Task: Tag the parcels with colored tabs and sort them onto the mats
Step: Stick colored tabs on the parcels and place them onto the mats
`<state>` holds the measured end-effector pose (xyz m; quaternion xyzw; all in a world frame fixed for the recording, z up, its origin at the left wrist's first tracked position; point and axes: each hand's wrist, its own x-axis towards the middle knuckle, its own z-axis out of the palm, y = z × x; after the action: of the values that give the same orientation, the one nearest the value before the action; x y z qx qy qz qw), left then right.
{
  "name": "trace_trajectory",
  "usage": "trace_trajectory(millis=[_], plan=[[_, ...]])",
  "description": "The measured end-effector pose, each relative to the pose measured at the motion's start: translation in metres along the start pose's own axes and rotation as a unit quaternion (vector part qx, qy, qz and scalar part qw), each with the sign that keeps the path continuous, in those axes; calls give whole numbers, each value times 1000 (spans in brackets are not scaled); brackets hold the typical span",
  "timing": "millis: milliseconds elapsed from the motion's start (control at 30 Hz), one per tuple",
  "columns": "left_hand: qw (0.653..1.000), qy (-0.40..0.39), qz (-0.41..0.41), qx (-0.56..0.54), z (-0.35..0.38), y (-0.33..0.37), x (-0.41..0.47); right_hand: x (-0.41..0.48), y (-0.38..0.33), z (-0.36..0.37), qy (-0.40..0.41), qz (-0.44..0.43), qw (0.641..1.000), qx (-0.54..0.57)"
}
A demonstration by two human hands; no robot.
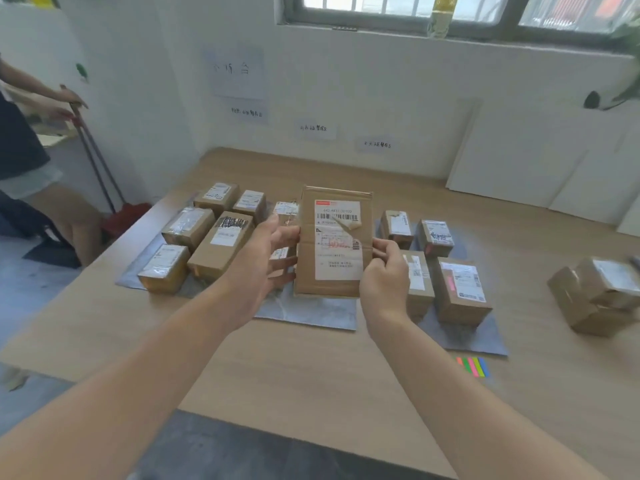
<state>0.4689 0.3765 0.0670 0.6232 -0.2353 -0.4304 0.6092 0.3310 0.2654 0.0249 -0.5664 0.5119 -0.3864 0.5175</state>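
The left hand (273, 251) and right hand (384, 271) grip a flat parcel (334, 244) by its sides, apparently checking its label (337, 261); next it likely needs one of the colored tabs (472, 367).

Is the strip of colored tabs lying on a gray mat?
No, the colored tab strip lies on the wooden table beside the gray mat.

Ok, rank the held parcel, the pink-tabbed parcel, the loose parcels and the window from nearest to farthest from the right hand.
1. held parcel: gripped by the right hand, centre.
2. pink-tabbed parcel: on the right mat, just beyond the hand.
3. loose parcels: far right of the table.
4. window: top of the view.
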Motion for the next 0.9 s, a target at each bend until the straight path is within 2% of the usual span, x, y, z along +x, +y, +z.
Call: trace_trajectory(millis=[267, 433, 900], plan=[[996, -23, -80, 16, -66, -41, 25, -34, 42, 58, 62, 41, 997, -16], [989, -10, -146, 9, -75, -80, 32, -44, 80, 63, 50, 87, 995, -16], [962, 3, -274, 11, -73, -207, 32, -66, 198, 50, -27, 209, 972, -107]])
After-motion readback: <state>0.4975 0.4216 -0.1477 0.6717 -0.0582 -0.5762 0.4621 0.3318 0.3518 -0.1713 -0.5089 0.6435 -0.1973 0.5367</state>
